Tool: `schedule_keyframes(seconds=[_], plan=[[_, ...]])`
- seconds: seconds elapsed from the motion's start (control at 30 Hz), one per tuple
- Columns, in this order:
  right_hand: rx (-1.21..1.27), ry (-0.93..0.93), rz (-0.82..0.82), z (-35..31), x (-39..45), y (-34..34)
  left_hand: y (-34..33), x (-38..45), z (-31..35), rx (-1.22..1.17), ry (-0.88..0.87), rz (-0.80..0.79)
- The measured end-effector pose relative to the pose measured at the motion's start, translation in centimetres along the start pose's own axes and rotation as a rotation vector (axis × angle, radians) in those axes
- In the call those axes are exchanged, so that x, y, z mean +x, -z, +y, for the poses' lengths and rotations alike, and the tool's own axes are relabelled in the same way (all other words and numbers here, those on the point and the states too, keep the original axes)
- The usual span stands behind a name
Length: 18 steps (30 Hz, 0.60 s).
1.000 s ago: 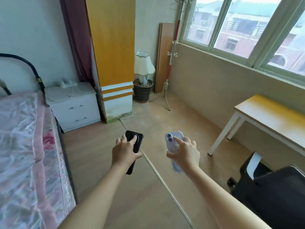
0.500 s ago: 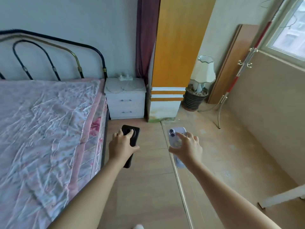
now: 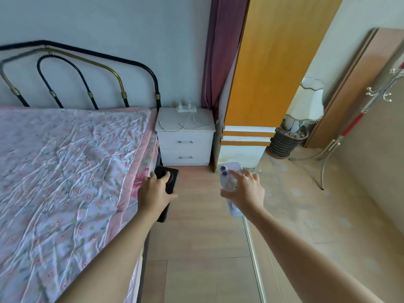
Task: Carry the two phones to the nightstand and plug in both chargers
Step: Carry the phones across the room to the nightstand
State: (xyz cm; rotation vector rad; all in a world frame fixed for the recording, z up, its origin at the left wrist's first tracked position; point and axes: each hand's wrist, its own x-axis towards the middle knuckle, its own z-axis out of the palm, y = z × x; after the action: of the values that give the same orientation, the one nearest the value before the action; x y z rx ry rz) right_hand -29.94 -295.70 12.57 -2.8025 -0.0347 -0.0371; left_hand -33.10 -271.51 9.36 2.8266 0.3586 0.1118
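Observation:
My left hand (image 3: 156, 192) grips a black phone (image 3: 169, 178), back side up, held over the floor beside the bed. My right hand (image 3: 246, 191) grips a light purple phone (image 3: 228, 171) in a clear case, camera end forward. Straight ahead stands a white nightstand (image 3: 185, 147) with two drawers. On its top lie white charger cables (image 3: 185, 125), running from a white power strip with plugs (image 3: 185, 107) at the back edge. Both phones are well short of the nightstand.
A bed (image 3: 65, 171) with a pink floral cover and a metal headboard fills the left. An orange wardrobe (image 3: 262, 73) and a purple curtain (image 3: 216, 62) stand right of the nightstand. A lamp in a basket (image 3: 301, 119) and a coat stand (image 3: 341, 138) are at the right. A wooden floor strip (image 3: 203, 215) leads to the nightstand.
The view has turned left and moved closer to the nightstand, which now sits ahead. Both hands still hold their phones in the same grip.

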Motion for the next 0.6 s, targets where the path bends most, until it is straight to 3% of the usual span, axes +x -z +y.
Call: schedule_keyframes(seconds=[0.6], plan=[[-0.004, 0.197, -0.075, -0.6, 28.1, -1.9, -2.5, 23.0, 5.4, -0.016, 0.125, 0.066]])
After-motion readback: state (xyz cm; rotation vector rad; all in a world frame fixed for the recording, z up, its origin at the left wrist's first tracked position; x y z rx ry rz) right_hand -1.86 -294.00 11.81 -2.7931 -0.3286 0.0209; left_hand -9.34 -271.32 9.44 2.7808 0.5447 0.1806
